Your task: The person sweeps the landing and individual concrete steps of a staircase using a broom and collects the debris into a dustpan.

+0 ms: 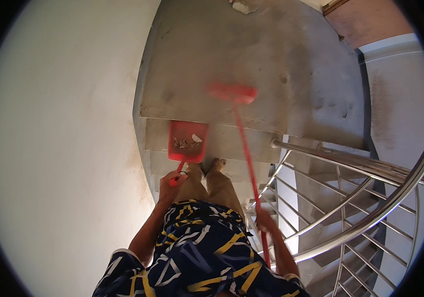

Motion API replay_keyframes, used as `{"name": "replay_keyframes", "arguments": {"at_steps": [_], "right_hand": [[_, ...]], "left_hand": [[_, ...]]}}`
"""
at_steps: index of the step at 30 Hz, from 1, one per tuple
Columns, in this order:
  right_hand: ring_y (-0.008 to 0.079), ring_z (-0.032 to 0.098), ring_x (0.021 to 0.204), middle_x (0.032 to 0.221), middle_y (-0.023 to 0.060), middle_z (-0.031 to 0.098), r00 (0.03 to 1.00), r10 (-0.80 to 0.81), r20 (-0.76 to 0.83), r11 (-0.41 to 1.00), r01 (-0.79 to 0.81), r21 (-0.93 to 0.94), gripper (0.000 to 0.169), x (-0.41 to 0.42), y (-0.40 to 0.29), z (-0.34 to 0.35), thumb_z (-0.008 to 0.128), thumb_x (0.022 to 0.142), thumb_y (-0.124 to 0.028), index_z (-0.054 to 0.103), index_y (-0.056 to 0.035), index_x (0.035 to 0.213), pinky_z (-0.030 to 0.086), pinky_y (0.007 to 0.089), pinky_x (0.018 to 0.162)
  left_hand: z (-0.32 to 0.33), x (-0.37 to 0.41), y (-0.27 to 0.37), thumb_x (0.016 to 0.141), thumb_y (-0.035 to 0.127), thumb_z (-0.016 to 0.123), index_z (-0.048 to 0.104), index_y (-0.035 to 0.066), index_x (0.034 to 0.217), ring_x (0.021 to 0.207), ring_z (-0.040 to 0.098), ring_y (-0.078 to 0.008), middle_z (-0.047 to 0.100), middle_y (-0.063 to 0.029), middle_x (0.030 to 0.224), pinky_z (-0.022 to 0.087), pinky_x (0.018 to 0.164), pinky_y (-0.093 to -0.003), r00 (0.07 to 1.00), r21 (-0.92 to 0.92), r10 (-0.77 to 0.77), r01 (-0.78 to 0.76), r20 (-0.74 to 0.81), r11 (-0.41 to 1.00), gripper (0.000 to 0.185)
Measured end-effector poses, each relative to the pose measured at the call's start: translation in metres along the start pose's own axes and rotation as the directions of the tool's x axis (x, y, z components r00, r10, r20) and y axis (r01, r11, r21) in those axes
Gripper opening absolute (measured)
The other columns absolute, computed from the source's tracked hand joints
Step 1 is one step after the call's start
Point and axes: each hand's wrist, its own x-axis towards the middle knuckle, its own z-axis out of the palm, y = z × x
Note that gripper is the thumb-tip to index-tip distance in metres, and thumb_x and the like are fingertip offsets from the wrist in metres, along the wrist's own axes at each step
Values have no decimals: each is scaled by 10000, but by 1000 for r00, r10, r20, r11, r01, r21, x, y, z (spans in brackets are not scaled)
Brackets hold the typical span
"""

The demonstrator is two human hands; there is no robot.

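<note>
My left hand grips the handle of a red plastic dustpan. The pan is at the stair just below the landing edge, in front of my feet. Inside it lie a white chip and several small bits of debris. My right hand is closed around the long red handle of a broom. The broom's red head, blurred by motion, is over the landing, ahead and to the right of the dustpan. Whether its bristles touch the floor I cannot tell.
A concrete landing spreads ahead, with a broken lump at its far edge. The white wall runs along my left. To my right a stainless steel railing curves beside another flight of steps. Concrete stairs descend under my feet.
</note>
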Motion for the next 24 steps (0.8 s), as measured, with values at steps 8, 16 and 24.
{"name": "replay_keyframes", "arguments": {"at_steps": [8,16,24], "right_hand": [[51,328,443,621,-28,445,961,156,230,801,-259,539,280,-187,10,4,529,960,-367,502,-132,810,239,197,389],[92,383,382,555,-7,455,925,49,-377,869,147,472,315,-47,23,-95,506,934,-379,484,-133,738,317,261,327],[114,399,428,580,-12,438,987,145,74,859,-163,486,199,-97,73,42,493,933,-207,482,-134,747,325,285,366]], "left_hand": [[5,-4,5,821,139,722,639,13,777,628,546,-152,590,-70,682,450,605,-293,998,-7,-4,5,70,1000,158],[-5,-9,4,836,110,710,655,-11,801,650,493,-97,575,-21,706,415,592,-255,993,-35,9,-5,121,999,137],[-6,-4,1,839,106,704,669,-3,803,664,527,-104,596,-42,717,433,625,-246,988,-77,-28,40,149,996,120]]}}
